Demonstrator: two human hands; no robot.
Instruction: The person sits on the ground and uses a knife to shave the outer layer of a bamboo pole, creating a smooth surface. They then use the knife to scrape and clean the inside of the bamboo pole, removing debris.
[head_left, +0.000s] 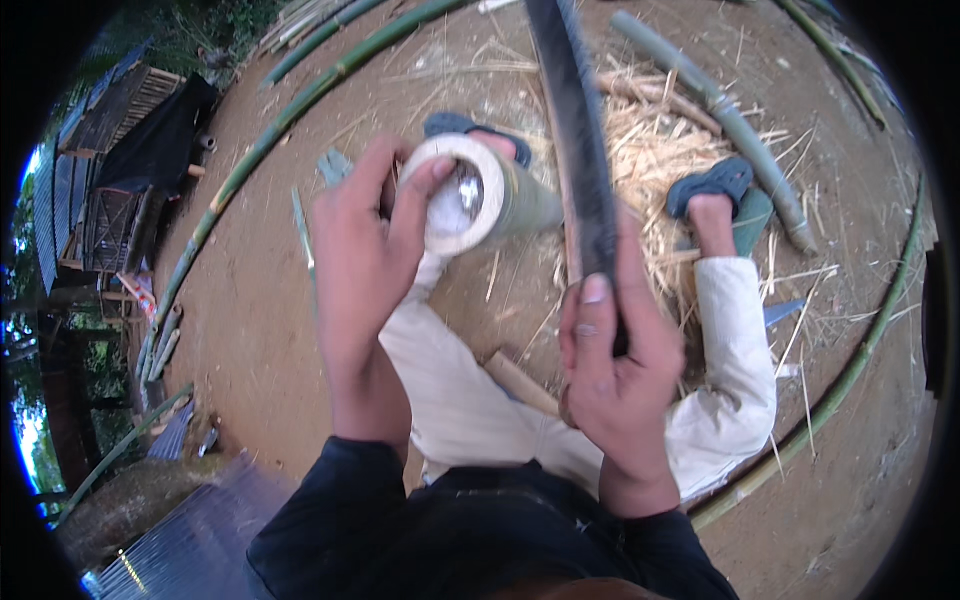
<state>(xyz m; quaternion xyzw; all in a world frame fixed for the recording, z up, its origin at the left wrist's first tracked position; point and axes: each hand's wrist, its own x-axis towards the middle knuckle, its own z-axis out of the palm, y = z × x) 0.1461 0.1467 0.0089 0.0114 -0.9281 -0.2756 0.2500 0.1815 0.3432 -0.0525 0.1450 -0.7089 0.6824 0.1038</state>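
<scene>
My left hand (365, 250) grips the cut end of a thick bamboo section (500, 195), thumb on its pale round rim; the hollow inside shows. My right hand (615, 350) is closed around the handle of a long dark blade (575, 130) that points up and away, just to the right of the bamboo section. Both hands are held above my lap; my legs in pale trousers (470, 400) and blue sandals (712, 182) are below them. I wear dark sleeves.
Long green bamboo poles (290, 115) lie across the bare dirt ground at left, top and right (850, 370). A thick pole (730, 115) and straw-like shavings (650, 140) lie by my feet. A short wood piece (520, 382) rests on my leg. Sheds and corrugated sheets stand at left.
</scene>
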